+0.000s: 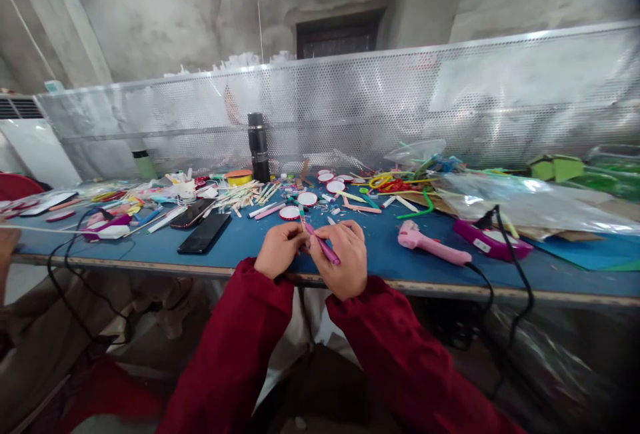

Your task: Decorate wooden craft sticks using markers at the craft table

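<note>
Both hands meet just above the table's front edge. My right hand (343, 254) is closed round a purple pen-shaped tool (328, 251), which slants up and left toward my other hand. Whether it is a marker or a knife I cannot tell. Fingers pinched together, my left hand (281, 247) touches the tool's upper end. A thin teal piece (302, 213) shows above those fingertips; what exactly they grip is hidden. Just behind the hands lie a red-rimmed white disc (290, 212) and a capped pink marker (269, 211).
A black phone (205, 234) lies left of my hands, and a pink glue gun (434, 245) with a cord lies right. Behind are scattered sticks, a black bottle (259, 147) and a perforated metal screen (350, 107). Another person's hand (7, 247) shows at far left.
</note>
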`<state>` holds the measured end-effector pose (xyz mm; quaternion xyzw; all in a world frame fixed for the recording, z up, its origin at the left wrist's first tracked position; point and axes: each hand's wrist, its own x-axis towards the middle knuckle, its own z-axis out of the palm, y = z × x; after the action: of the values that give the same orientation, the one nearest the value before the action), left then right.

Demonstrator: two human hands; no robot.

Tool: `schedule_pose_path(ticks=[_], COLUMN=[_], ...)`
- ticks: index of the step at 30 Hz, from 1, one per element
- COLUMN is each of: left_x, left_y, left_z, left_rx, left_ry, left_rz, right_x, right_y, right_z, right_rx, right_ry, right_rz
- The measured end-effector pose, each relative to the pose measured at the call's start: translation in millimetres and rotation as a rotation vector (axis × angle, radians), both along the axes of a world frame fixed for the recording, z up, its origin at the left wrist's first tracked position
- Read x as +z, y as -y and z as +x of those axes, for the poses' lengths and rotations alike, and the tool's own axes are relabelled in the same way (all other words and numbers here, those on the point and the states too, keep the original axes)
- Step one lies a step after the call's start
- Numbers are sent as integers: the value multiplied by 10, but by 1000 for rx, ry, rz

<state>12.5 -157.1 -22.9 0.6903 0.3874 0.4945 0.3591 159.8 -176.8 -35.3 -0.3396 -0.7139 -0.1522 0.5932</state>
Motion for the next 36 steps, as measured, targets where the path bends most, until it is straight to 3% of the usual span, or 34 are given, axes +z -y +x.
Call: schedule_pose_path(ticks=[17,22,36], left_x=[12,11,1], left_y=[18,9,17], left_z=[2,-9,-3], left_rx=[49,51,27], left_ry=[-6,17,51], left_rz=[-1,-74,-53], right_x=[12,-9,11], right_y=[22,17,24], right_z=[-6,4,9], right_rx=[26,-17,64], right_ry=[-11,-81,-8], right_rz=[-7,4,14])
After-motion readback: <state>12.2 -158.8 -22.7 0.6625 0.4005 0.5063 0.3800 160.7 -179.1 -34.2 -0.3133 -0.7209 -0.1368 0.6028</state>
